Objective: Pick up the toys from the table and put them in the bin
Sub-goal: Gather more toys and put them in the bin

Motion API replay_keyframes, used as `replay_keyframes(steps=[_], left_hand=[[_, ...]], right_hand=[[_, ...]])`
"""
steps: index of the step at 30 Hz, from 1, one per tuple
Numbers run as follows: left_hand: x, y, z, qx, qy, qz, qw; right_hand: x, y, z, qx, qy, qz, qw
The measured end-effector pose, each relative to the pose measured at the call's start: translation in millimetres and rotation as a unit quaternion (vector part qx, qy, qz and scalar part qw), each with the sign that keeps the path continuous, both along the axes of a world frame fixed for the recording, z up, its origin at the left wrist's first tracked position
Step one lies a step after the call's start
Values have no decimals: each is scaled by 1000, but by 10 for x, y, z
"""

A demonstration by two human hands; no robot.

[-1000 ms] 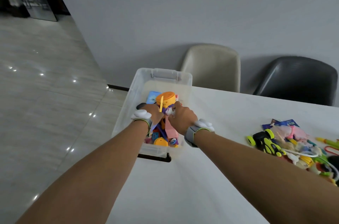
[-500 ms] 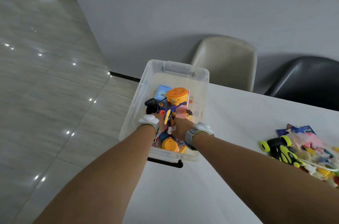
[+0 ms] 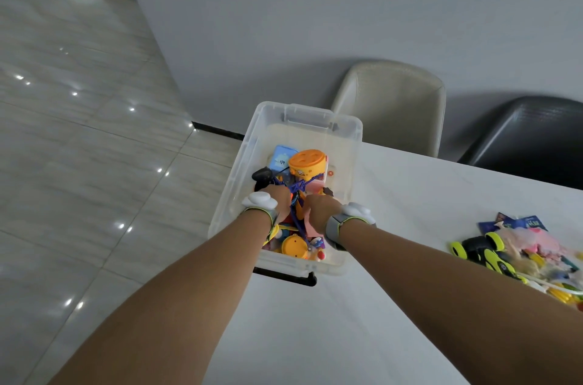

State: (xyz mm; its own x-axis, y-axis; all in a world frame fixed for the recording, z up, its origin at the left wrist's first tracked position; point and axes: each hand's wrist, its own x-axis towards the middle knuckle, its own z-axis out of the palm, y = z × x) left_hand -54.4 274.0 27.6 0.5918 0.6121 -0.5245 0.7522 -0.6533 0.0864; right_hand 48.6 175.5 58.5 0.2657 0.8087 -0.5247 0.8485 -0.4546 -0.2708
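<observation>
A clear plastic bin (image 3: 303, 116) stands at the left end of the white table (image 3: 347, 328). It holds an orange cylinder toy (image 3: 307, 163), a blue card (image 3: 281, 157), a black toy (image 3: 262, 176), a round orange toy (image 3: 295, 246) and more. My left hand (image 3: 279, 199) and my right hand (image 3: 320, 208) are both down inside the bin, side by side, fingers curled on a purple-blue corded toy (image 3: 298, 187) between them. The fingertips are hidden. A pile of toys lies on the table at the right, with a black and neon-yellow car (image 3: 479, 251) and a pink plush (image 3: 534, 242).
A beige chair (image 3: 391, 101) and a black chair (image 3: 530, 135) stand behind the table by the grey wall. A black bar (image 3: 284, 277) sticks out under the bin's near edge. Glossy tiled floor (image 3: 79, 164) drops away left of the table.
Both hands have sunk from above the bin's toys down among them, carrying the purple-blue toy with its yellow piece lower. The toy pile at the right has not moved.
</observation>
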Motion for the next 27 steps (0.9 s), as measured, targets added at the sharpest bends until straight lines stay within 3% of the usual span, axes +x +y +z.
replay_keyframes(steps=[6, 12, 17, 27], left_hand=[[214, -228, 407, 17, -176, 30, 984], [593, -584, 710, 22, -319, 63, 946], [881, -932, 816, 65, -318, 19, 946], [1700, -1991, 618, 42, -282, -28, 958]], right_hand=[[161, -221, 337, 139, -6, -71, 988], [395, -637, 426, 295, 16, -167, 941], [725, -1069, 456, 318, 30, -218, 922], [1390, -2268, 72, 292, 43, -313, 903]])
